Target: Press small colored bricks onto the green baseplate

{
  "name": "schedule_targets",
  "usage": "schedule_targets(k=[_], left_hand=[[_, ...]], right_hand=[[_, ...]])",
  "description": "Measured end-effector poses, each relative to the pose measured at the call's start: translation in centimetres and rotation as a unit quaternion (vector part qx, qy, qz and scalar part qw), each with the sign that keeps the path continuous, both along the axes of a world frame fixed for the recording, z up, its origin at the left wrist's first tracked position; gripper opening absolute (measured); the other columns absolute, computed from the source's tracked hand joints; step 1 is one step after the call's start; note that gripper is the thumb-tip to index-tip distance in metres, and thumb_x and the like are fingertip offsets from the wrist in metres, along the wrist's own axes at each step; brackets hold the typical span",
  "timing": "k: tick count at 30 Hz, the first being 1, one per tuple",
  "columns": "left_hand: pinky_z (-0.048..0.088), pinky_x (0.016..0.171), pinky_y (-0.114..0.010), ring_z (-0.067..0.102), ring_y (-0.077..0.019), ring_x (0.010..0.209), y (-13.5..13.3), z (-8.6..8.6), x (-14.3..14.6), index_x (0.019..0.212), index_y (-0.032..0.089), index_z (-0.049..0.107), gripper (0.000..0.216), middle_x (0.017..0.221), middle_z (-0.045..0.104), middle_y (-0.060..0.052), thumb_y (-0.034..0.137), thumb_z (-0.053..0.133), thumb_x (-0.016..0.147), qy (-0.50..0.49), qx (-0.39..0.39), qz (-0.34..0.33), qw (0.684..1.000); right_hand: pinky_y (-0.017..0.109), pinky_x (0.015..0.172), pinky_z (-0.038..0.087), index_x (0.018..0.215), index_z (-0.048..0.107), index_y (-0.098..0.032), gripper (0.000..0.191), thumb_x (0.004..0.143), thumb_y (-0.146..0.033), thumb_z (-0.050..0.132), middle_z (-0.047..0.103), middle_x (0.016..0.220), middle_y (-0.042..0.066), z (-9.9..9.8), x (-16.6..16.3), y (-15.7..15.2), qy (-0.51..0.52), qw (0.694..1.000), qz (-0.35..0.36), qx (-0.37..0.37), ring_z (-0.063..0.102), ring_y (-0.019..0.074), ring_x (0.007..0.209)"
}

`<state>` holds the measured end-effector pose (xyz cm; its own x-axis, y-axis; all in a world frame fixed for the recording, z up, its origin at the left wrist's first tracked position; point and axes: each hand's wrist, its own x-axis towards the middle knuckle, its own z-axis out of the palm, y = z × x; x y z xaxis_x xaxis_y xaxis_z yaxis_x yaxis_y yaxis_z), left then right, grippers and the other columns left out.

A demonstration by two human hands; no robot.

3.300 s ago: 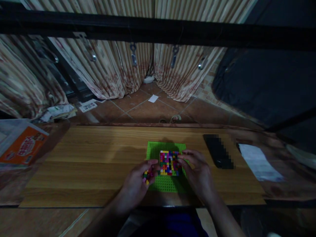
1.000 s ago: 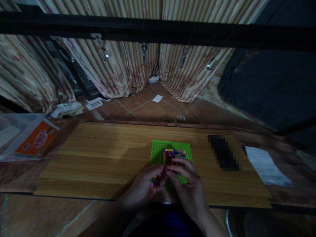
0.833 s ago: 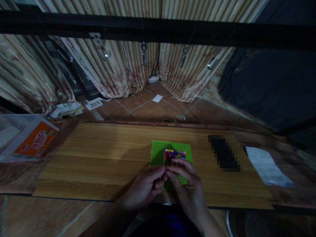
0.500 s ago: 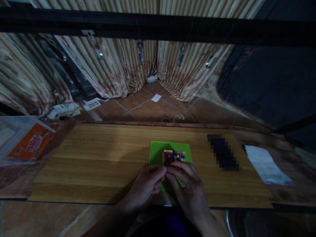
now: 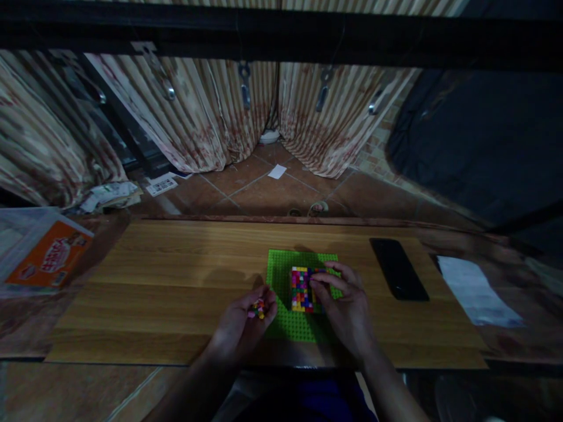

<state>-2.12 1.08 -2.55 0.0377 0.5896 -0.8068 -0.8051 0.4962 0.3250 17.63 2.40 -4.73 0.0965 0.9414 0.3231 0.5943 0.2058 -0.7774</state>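
Observation:
A green studded baseplate [image 5: 299,333] lies on the wooden board, bearing a block of small multicoloured building bricks [image 5: 299,293]. My left hand [image 5: 240,322] is cupped palm up at the plate's left edge, its fingers curled round several loose bricks [image 5: 258,308] in pink, yellow, red and other colours. Over the right part of the brick block is my right hand [image 5: 349,299], thumb and forefinger pinched together at its top. Whatever sits between those fingertips is too small to make out. The hand covers part of the block's right side.
To the right, a black phone [image 5: 398,269] lies on the wooden board [image 5: 167,281], with a white sheet [image 5: 477,290] beyond the board's edge. An orange-labelled plastic bag [image 5: 48,255] is at the far left. Curtains [image 5: 211,117] hang behind a dark horizontal bar [image 5: 281,38].
My hands, together in front of the block before, have parted. The left has moved left and turned up, showing the loose bricks; the right has moved up and right onto the block.

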Motion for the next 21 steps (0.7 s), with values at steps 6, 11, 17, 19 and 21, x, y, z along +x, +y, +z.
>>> schedule_targets(k=[6,11,17,19,21], left_hand=[[0.056,0.065,-0.023,0.062,-0.011,0.069,-0.8,-0.9,-0.1,0.088,0.008,0.065,0.023,0.078,0.062,-0.006,0.0,0.044,0.086,0.04,0.012,-0.049,0.998],[0.049,0.057,-0.018,0.059,-0.009,0.062,-1.1,-0.5,0.0,0.091,0.007,0.066,0.021,0.076,0.063,-0.006,-0.001,0.048,0.084,0.045,0.048,-0.114,0.991],[0.045,0.052,-0.018,0.057,-0.0077,0.06,-1.3,-0.6,0.1,0.097,0.008,0.067,0.021,0.081,0.064,-0.006,0.003,0.052,0.083,0.076,0.058,-0.134,0.986],[0.044,0.053,-0.018,0.057,-0.0082,0.061,-1.3,-0.6,0.2,0.099,0.008,0.067,0.021,0.083,0.065,-0.007,0.006,0.055,0.082,0.095,0.059,-0.143,0.983],[0.043,0.054,-0.019,0.057,-0.0088,0.061,-1.4,-0.6,0.3,0.101,0.008,0.067,0.023,0.084,0.066,-0.008,0.008,0.059,0.08,0.101,0.069,-0.156,0.98]], right_hand=[[0.047,0.098,0.043,0.081,0.075,-0.028,0.01,0.082,-0.034,0.067,0.061,0.115,0.007,-0.2,-0.2,0.4,0.023,0.999,-0.017,-0.019,0.055,0.0253,0.113],[0.045,0.098,0.043,0.077,0.073,-0.024,0.012,0.077,-0.036,0.07,0.065,0.11,0.007,-0.7,-0.4,1.1,0.132,0.988,-0.02,-0.076,0.06,0.0247,0.108],[0.037,0.087,0.048,0.082,0.071,-0.022,0.019,0.07,-0.036,0.073,0.068,0.1,0.005,-1.2,-0.7,1.4,0.222,0.964,-0.035,-0.144,0.063,0.0219,0.095],[0.035,0.079,0.05,0.086,0.07,-0.021,0.022,0.07,-0.036,0.073,0.07,0.094,0.004,-1.2,-0.8,1.4,0.224,0.961,-0.041,-0.158,0.064,0.0203,0.086],[0.032,0.07,0.05,0.088,0.07,-0.02,0.025,0.069,-0.036,0.073,0.07,0.086,0.002,-1.0,-0.8,1.4,0.225,0.958,-0.048,-0.172,0.063,0.0186,0.076]])
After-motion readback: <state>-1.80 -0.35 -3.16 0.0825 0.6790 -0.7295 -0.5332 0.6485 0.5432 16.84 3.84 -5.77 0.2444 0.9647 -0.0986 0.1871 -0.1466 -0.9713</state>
